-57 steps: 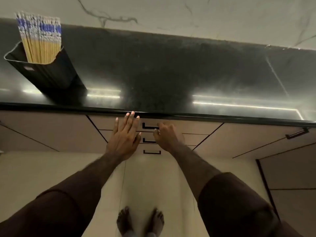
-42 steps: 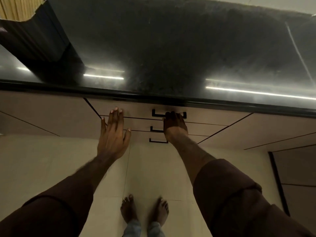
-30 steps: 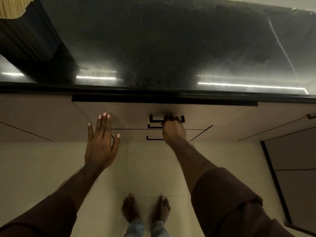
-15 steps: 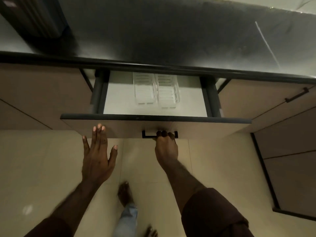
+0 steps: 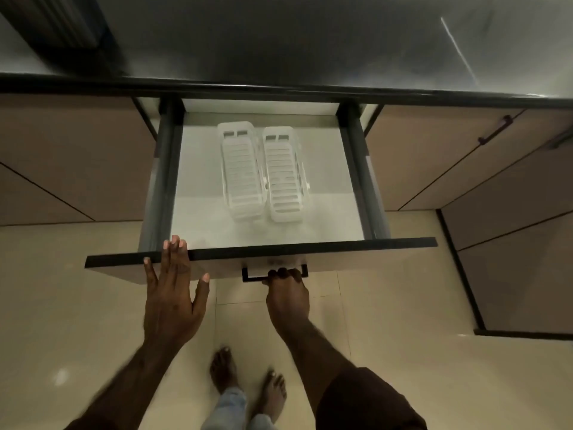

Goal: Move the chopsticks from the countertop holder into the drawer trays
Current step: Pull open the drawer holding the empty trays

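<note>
The top drawer [image 5: 356, 245] stands pulled far out below the black countertop [image 5: 279, 41]. Two white slotted trays, a left tray [image 5: 240, 178] and a right tray [image 5: 285, 178], lie side by side on its pale floor, both with nothing in them. My right hand [image 5: 286, 293] is closed around the black drawer handle [image 5: 251, 276]. My left hand [image 5: 173, 293] is flat with fingers spread, its fingertips at the drawer's front edge. Only the base of the dark chopstick holder [image 5: 52, 23] shows at the top left; the chopsticks are out of view.
Beige cabinet fronts flank the drawer, one at the right with a dark handle [image 5: 496, 130]. Below is a cream tiled floor [image 5: 403, 321] with my bare feet [image 5: 245, 386] behind the drawer front.
My right hand has pulled the drawer from shut to far out, baring both trays. My left hand followed the drawer front back. The view tilted down, losing the chopsticks.
</note>
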A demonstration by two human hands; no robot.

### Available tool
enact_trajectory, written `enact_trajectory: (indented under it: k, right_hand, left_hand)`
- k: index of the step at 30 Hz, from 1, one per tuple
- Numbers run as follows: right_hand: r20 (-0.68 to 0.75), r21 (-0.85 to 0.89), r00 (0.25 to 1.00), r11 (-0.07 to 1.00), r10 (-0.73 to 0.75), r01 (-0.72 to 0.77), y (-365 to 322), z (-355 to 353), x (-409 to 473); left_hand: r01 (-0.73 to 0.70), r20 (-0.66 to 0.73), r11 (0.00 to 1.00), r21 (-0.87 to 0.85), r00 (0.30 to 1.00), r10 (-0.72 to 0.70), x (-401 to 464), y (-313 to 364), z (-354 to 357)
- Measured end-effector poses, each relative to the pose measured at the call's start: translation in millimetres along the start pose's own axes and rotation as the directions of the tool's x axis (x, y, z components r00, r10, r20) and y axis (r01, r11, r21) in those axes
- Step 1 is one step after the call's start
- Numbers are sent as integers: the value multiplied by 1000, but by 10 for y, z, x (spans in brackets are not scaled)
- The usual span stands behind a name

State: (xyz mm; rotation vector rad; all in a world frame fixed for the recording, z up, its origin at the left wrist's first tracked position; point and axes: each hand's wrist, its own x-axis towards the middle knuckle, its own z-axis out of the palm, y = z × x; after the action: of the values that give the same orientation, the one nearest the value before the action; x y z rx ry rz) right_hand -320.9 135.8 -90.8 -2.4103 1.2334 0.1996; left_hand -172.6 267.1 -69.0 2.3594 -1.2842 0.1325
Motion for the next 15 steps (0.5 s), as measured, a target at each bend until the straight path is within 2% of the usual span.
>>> enact_trajectory:
  k: [5, 15]
  right_hand:
    - [52, -19, 999, 1000, 0, 1, 23, 20, -232]
    - [31, 5, 999, 1000, -27, 27, 19, -173, -413]
  left_hand:
    - [-23, 22, 999, 26, 1000, 23, -155, 23, -58]
    - [-49, 122, 996, 80, 992, 39, -295, 24, -140]
